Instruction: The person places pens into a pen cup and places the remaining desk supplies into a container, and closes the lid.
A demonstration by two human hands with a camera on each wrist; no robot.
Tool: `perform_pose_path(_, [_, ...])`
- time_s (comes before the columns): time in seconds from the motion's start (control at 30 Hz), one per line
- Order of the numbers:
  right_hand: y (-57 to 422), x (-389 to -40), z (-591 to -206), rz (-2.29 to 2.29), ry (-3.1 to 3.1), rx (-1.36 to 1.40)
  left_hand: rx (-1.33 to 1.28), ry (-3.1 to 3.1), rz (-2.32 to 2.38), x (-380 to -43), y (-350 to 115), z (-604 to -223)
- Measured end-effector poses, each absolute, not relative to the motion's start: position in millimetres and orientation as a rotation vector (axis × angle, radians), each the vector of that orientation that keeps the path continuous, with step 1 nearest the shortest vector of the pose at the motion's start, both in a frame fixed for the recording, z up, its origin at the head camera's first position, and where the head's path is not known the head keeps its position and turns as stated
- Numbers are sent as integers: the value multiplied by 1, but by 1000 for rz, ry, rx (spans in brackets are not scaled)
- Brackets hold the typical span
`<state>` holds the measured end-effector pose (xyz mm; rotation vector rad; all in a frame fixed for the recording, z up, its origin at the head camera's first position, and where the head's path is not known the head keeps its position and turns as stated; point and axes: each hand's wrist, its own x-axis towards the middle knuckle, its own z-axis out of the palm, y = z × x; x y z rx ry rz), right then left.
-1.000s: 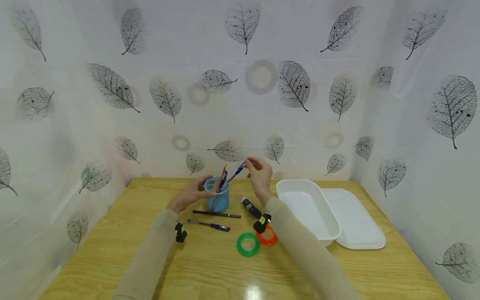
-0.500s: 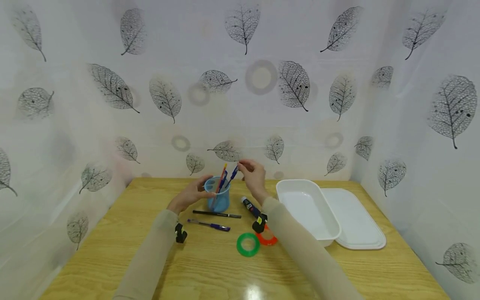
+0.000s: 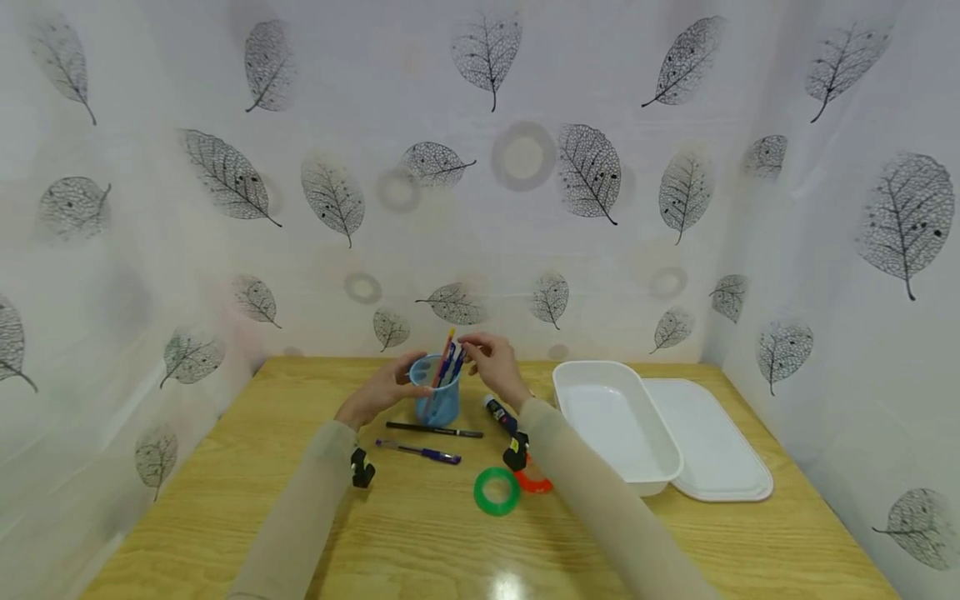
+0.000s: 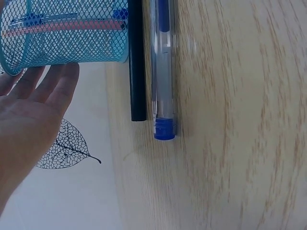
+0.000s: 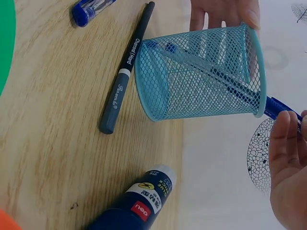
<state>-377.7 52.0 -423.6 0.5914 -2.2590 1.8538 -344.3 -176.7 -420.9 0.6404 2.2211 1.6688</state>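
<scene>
A light-blue mesh pen holder (image 3: 439, 408) stands near the table's back edge, with my left hand (image 3: 378, 388) gripping its side. Inside lean a red pencil (image 3: 442, 360) with a yellow end and a blue pen. Another blue pen (image 5: 277, 107), mostly inside the holder, has its upper end pinched by my right hand (image 3: 495, 367). In the left wrist view, the left fingers (image 4: 62, 86) lie against the mesh. In front of the holder lie a black charcoal pencil (image 5: 125, 72) and a clear-barrelled pen with a blue cap (image 3: 420, 452).
A dark-blue glue stick (image 5: 146, 199) lies right of the holder. Green (image 3: 497, 513) and orange tape rolls (image 3: 534, 485) lie nearer the front, the orange one partly behind the right sleeve. A white tub (image 3: 617, 421) and white lid (image 3: 723, 442) occupy the right side.
My right hand has moved left and down, bringing its pen from a slant to a steeper angle and deeper into the holder. The left hand has stayed on the holder.
</scene>
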Motion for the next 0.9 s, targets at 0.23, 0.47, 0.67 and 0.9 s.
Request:
perform_pose_path(0.23, [51, -378, -425, 1850, -2354, 697, 609, 2223, 1722, -358, -179, -441])
perform_pose_path(0.47, [51, -379, -426, 1824, -2408, 767, 594, 2296, 1702, -362, -180, -447])
perform_pose_path(0.67, [50, -378, -426, 1789, -2399, 728, 587, 2269, 1685, -360, -181, -443])
perform_pose_path(0.9, [47, -377, -424, 1766, -2396, 661, 611, 2232, 1671, -347, -177, -425])
